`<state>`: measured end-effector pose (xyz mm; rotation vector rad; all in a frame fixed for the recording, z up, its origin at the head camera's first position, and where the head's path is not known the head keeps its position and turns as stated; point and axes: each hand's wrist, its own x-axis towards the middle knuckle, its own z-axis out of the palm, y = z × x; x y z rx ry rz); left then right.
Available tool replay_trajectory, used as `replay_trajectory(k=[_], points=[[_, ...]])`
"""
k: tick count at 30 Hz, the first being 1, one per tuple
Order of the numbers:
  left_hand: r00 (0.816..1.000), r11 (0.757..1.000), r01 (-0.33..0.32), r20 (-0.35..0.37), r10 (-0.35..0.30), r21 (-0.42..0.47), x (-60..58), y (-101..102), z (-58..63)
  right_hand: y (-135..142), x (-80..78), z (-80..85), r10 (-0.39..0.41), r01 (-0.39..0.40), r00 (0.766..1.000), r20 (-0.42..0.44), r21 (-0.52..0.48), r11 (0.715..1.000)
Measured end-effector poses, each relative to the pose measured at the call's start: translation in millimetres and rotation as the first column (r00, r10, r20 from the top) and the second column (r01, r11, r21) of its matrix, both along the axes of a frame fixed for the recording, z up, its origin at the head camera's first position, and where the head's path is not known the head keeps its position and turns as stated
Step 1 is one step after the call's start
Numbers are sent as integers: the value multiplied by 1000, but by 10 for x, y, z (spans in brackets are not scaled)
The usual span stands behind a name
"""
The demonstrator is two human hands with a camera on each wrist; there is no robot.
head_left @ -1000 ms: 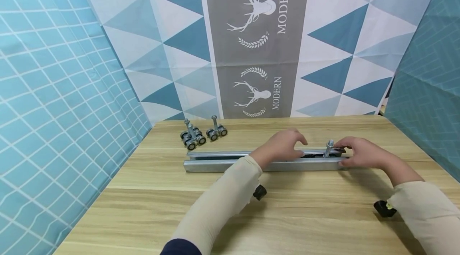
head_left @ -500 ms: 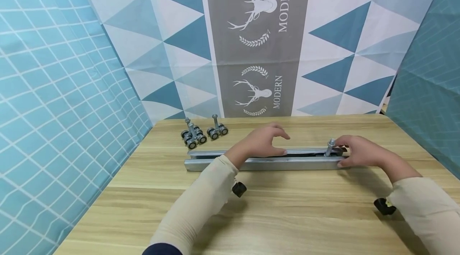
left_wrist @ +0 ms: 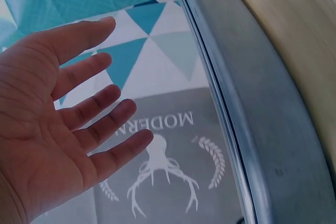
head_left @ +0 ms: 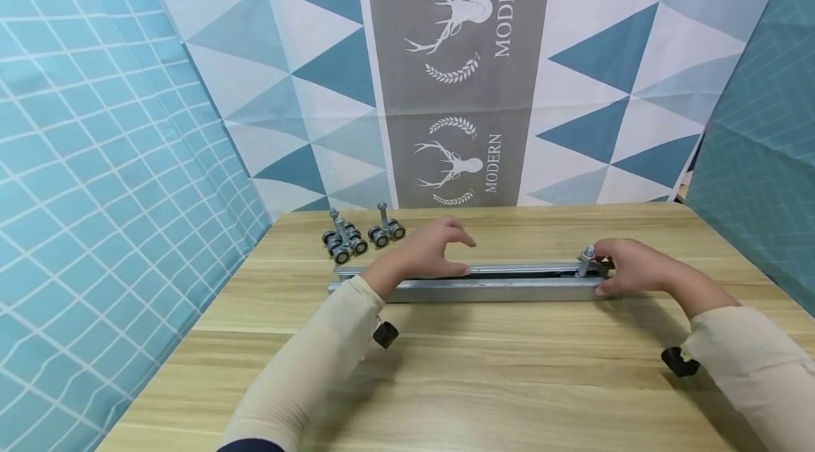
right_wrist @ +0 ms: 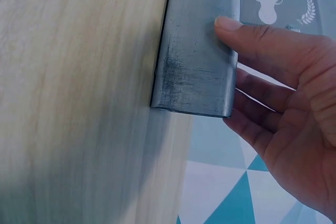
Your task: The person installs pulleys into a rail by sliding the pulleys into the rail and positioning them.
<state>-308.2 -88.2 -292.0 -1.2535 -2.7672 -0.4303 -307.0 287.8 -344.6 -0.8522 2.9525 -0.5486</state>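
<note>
A long metal channel rail (head_left: 503, 291) lies across the table with its slot upward. Inside its right end sits a roller trolley, its bolt (head_left: 586, 259) sticking up out of the slot and its wheels mostly hidden. My right hand (head_left: 643, 269) grips that end; in the right wrist view the thumb (right_wrist: 229, 23) lies on the rail's side wall, with the other fingers around the far side. Over the left half of the rail is my left hand (head_left: 428, 252), fingers spread and holding nothing. In the left wrist view, its palm is apart from the rail (left_wrist: 257, 103).
Several roller trolleys (head_left: 344, 243) with upright bolts stand at the table's back left, one of them a little apart (head_left: 385, 229). Patterned cloth (head_left: 465, 84) hangs behind the wooden table (head_left: 484, 381). Tiled-pattern cloth (head_left: 95, 155) borders the left side.
My left hand has moved left along the rail, away from the bolt, fingers still spread. My right hand has stayed at the rail's right end.
</note>
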Motion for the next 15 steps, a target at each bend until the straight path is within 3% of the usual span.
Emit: replay_trajectory(k=[8,15], points=[[996,997,-81,29,82,-12,4,-266,19,-19,-23,5,-1,1,1000,19,-7,1000],[990,990,-139,1,139,9,-29,-516,-10,-36,-29,2,-6,7,999,37,-25,1000]])
